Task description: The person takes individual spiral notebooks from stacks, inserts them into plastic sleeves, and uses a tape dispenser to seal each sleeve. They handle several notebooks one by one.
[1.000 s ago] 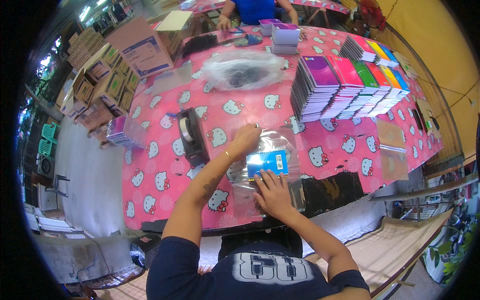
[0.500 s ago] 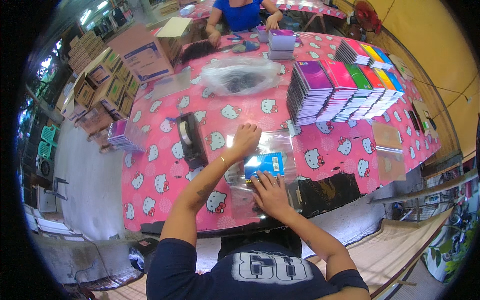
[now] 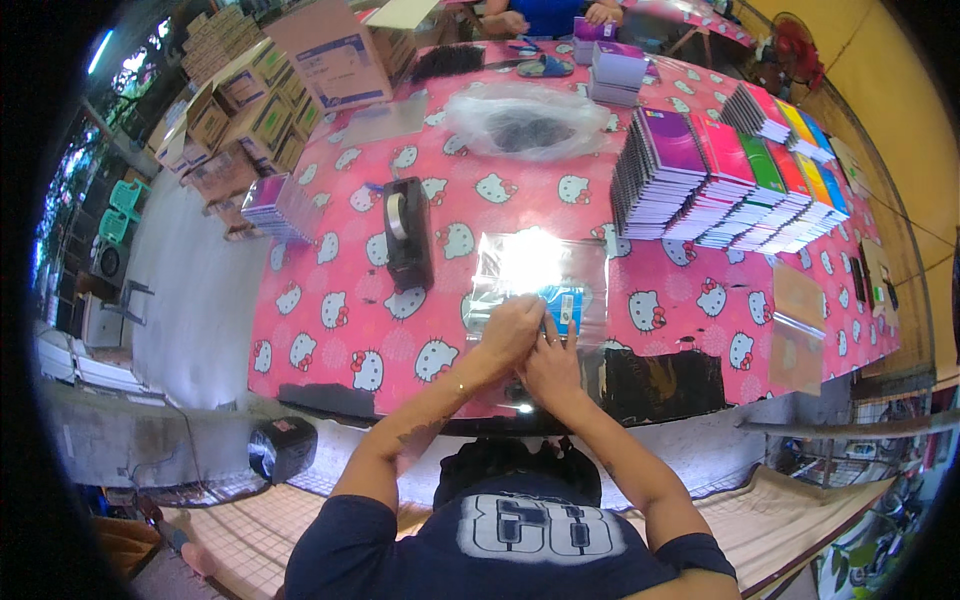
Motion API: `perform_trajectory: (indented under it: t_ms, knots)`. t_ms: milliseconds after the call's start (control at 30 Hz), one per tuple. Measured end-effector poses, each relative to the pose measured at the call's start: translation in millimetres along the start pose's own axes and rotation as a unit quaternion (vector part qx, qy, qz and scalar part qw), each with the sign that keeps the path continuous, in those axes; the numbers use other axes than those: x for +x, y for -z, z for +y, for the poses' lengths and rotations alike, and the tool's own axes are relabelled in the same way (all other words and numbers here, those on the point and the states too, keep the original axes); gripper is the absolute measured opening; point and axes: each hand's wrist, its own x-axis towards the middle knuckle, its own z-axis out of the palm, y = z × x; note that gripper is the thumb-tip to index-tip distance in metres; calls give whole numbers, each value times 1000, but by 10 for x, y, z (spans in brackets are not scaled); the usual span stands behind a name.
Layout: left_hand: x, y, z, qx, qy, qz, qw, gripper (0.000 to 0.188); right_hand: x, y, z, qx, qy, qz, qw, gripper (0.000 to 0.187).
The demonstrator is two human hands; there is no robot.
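Note:
A blue spiral notebook [image 3: 577, 302] lies on clear plastic sheeting [image 3: 490, 262] near the front of the table, under a bright glare. My left hand [image 3: 514, 332] is closed at the notebook's left side, seemingly pinching the plastic; its fingertips are partly hidden. Beside it, my right hand [image 3: 552, 370] rests with fingers stretched over the notebook's near part. The two hands touch or nearly touch. To the left stands a black tape dispenser [image 3: 409, 245] with a roll of tape.
Stacks of colourful spiral notebooks [image 3: 680, 160] stand at the right. A clear plastic bag [image 3: 525, 125] lies farther back. At left are a small notebook stack [image 3: 275, 207] and cardboard boxes [image 3: 335, 65]. Plastic sleeves [image 3: 797, 330] lie at right. Another person [image 3: 550, 18] works across the table.
My left hand has come down from the plastic's far part to the notebook's left side, next to my right hand. The whole view has shifted slightly.

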Motion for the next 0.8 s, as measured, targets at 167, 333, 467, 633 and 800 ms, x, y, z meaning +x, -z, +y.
perform_trajectory:
  t_ms: [167, 333, 467, 633, 800]
  knots:
    - [-52, 121, 137, -86, 56, 21, 995, 23, 47, 115, 30, 97, -18, -10, 995, 59]
    - [1, 256, 97, -139, 67, -29, 988, 27, 126, 107, 293, 400, -65, 64, 912, 46]
    - [-215, -115, -3, 85, -31, 31, 995, 40, 125, 196, 241, 402, -190, 125, 887, 57]
    - [-194, -113, 62, 77, -30, -21, 996, 48, 63, 655, 359, -22, 25, 97, 995, 58]
    - [-326, 334, 170, 104, -26, -67, 992, 43, 61, 347, 559, -59, 79, 123, 988, 35]
